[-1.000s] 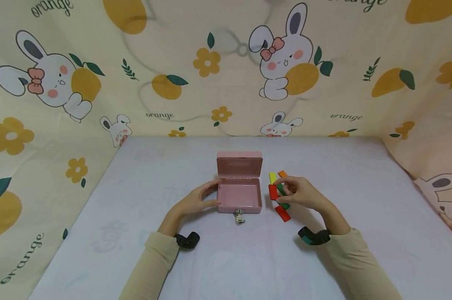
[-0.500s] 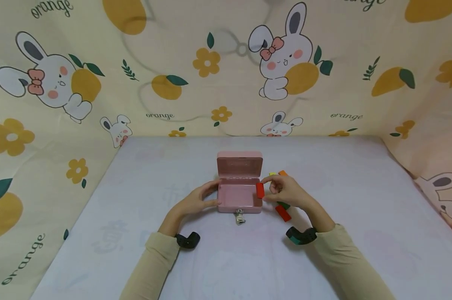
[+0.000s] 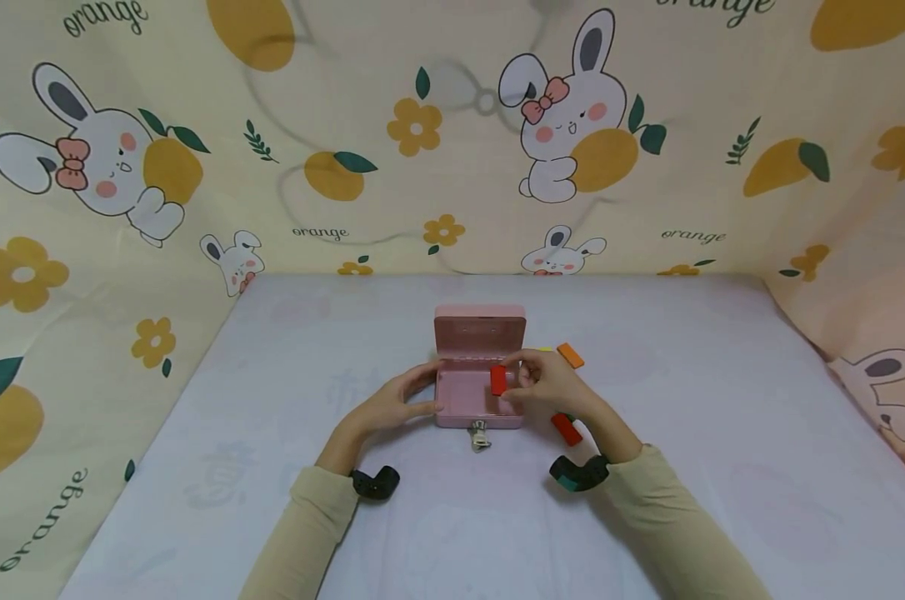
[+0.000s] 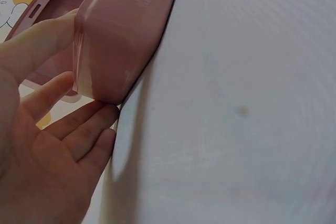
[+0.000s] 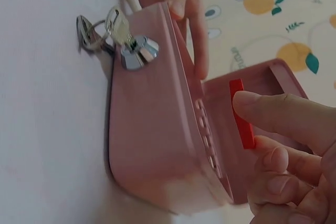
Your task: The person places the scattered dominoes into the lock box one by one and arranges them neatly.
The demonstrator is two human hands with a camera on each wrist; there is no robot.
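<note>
A small pink metal cash box point(image 3: 458, 422) stands on the white table with its lid point(image 3: 479, 335) raised. Keys point(image 5: 119, 27) hang at the lock on its front wall. My left hand point(image 3: 396, 398) rests against the box's left side, fingers extended, thumb near the front corner and fingertips touching the wall. My right hand point(image 3: 553, 383) pinches a flat red block point(image 3: 498, 381) between thumb and finger. This block is upright, held over the box's interior; in the right wrist view it overlaps the lid.
Right of the box lie an orange block point(image 3: 570, 355), a second red block point(image 3: 567, 430) and a yellow block point(image 3: 546, 349) mostly hidden behind my right hand. A sliver of green shows by that red block. Patterned cloth point(image 3: 452, 167) rises behind the table.
My right hand has carried the red block leftward from the loose blocks, past the box's right rim, to above its interior. The left hand stays at the box's side.
</note>
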